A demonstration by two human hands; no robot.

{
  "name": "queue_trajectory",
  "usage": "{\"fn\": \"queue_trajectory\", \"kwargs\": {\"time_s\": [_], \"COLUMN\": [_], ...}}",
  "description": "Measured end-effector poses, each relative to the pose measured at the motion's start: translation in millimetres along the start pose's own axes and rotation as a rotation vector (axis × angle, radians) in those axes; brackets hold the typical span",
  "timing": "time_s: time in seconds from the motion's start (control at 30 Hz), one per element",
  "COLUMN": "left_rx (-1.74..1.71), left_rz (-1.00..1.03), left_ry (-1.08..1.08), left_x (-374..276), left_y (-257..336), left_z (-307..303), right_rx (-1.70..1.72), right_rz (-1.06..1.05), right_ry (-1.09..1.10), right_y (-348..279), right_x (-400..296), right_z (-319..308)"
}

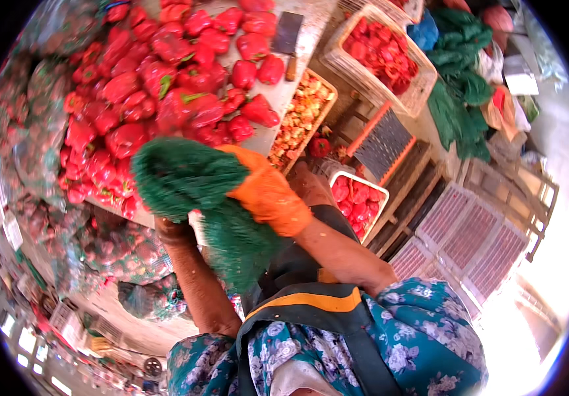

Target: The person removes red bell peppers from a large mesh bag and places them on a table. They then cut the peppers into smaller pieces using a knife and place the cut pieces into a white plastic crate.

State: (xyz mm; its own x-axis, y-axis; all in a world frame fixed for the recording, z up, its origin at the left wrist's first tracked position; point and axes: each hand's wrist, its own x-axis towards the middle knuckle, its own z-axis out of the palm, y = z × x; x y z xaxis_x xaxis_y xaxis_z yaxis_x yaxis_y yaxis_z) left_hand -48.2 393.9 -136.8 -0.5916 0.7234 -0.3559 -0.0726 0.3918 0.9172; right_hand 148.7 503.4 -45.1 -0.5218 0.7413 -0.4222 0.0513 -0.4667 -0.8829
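My right hand [264, 190], in an orange glove, grips a bunched green mesh bag [190, 171]. The mesh is blurred, and a loose length of it hangs down between my forearms. Only the wrist end of my left hand [171, 230] shows; the rest is hidden behind the mesh, beside the table's near edge. Just beyond the bag lies a large heap of red bell peppers [131, 106] on the table [272, 106]. A cleaver [288, 33] with a wooden handle rests at the table's right edge.
A crate of pepper cores [304, 106] adjoins the table's right side. Further right are a crate of cut red peppers [381, 54], a stool with a dark woven seat [383, 141], a crate of peppers [358, 203] and wooden pallets [403, 188]. Filled mesh sacks [42, 128] line the left.
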Motion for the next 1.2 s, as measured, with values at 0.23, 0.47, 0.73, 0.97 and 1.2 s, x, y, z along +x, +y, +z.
{"fn": "queue_trajectory", "kwargs": {"time_s": [0.23,0.47,0.73,0.97,1.2], "left_rx": [0.699,-0.687,-0.208,-0.696,-0.099], "left_rz": [0.476,-0.293,-0.156,-0.551,-0.499], "left_ry": [-0.271,-0.349,-0.258,-0.445,-0.382], "left_x": [-46,2,8,-14,3], "left_y": [-25,20,-11,41,8], "left_z": [40,124,154,181,115], "right_rx": [0.465,-0.956,-0.485,0.043,-0.404], "right_rz": [-0.326,-0.210,-0.166,-0.153,-0.192], "right_ry": [0.285,0.161,-0.095,0.233,-0.117], "right_y": [23,76,86,171,176], "right_x": [72,76,27,14,-31], "right_z": [-35,-98,-120,-89,-154]}}
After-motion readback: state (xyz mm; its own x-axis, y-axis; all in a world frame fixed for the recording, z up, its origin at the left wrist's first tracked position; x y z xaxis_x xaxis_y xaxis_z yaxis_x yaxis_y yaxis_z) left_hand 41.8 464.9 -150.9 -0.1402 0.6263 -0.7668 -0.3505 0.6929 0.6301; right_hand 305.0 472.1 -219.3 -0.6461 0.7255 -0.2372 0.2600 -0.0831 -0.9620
